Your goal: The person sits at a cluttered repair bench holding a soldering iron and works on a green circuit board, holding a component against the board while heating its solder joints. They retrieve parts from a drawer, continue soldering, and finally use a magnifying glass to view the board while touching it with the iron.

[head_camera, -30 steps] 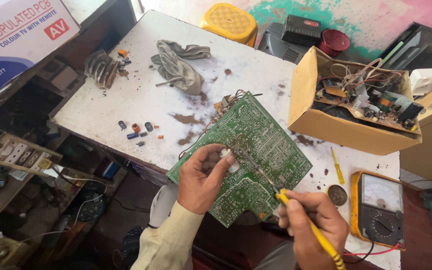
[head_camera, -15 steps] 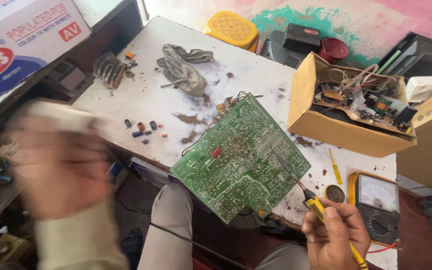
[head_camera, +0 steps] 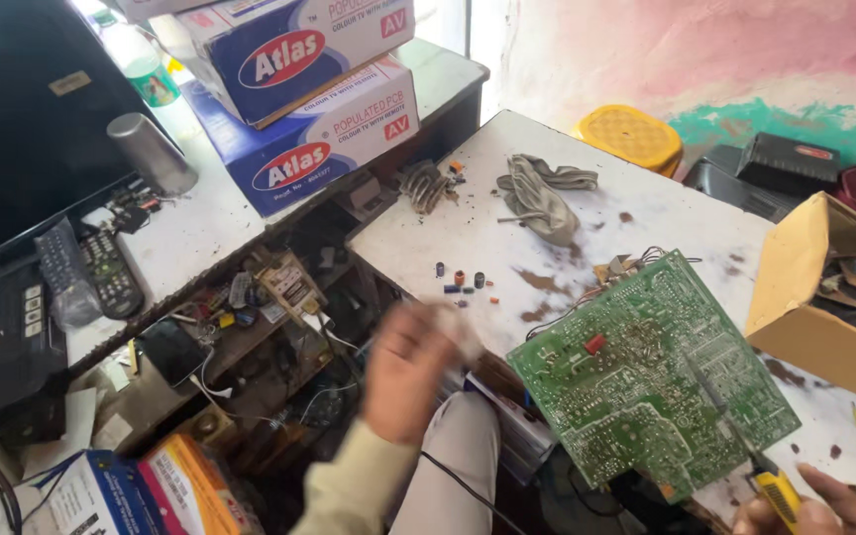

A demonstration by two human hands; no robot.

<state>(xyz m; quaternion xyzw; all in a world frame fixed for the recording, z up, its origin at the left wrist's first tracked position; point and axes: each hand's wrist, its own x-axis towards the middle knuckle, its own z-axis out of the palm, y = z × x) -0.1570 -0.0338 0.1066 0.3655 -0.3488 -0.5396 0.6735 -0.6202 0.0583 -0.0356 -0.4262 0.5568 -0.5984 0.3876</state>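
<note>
At the near edge of the white bench [head_camera: 646, 188], a green circuit board [head_camera: 651, 381] lies solder side up, tilted and overhanging the bench edge toward the person, presumably so its joints face the worker and sit within easy reach. The right hand [head_camera: 809, 510], low in the corner of the view and partly cut off, has its grip closed round a yellow-handled tool [head_camera: 775, 490] whose shaft points up onto the board; the tip appears to rest on or just above the solder side, though contact cannot be confirmed. The left hand [head_camera: 408, 367] is off the board, blurred, over the gap beside the bench. It may hold something pale in its fingers, but the blur prevents telling whether the grip is closed or loose.

Small loose components [head_camera: 463, 280] lie grouped on the bench just beyond the board, apart from it. A grey rag [head_camera: 537, 193] sits further back. An open cardboard box [head_camera: 804, 297] stands to the right, close to the board.
</note>
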